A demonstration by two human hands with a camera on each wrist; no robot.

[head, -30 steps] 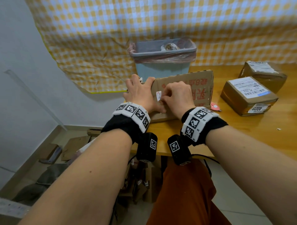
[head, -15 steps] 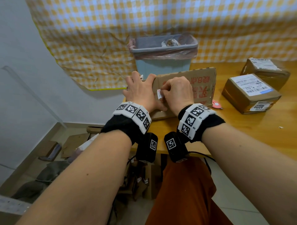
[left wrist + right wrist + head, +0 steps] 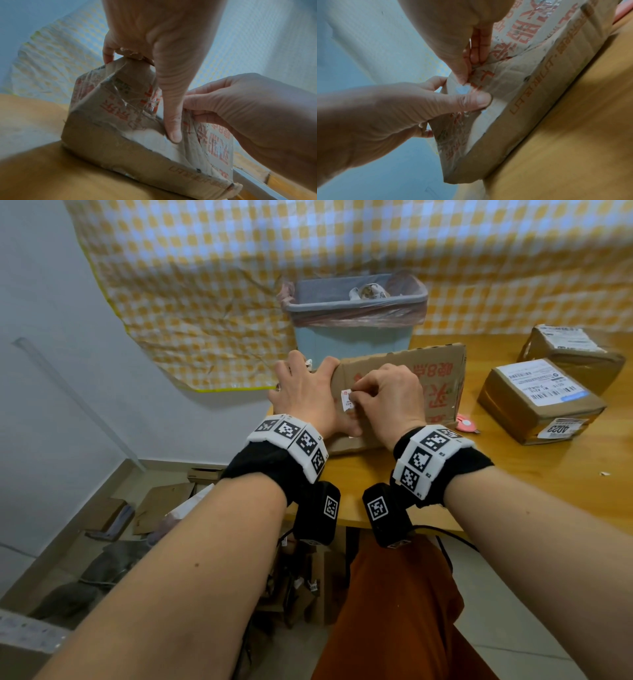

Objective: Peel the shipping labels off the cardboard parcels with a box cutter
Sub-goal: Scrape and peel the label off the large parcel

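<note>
Two labelled boxes (image 3: pixel 537 402) sit right of held parcel (image 3: pixel 442 385); left hand (image 3: pixel 305 395) grips it, right hand (image 3: pixel 390 398) prob. pinching label (image 3: pixel 346 401).

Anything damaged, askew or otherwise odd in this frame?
Yes. The box cutter lies unused on the table while the right hand picks at the small label with bare fingers. The parcel that the left hand steadies is crumpled, with a torn, ragged top edge.
</note>
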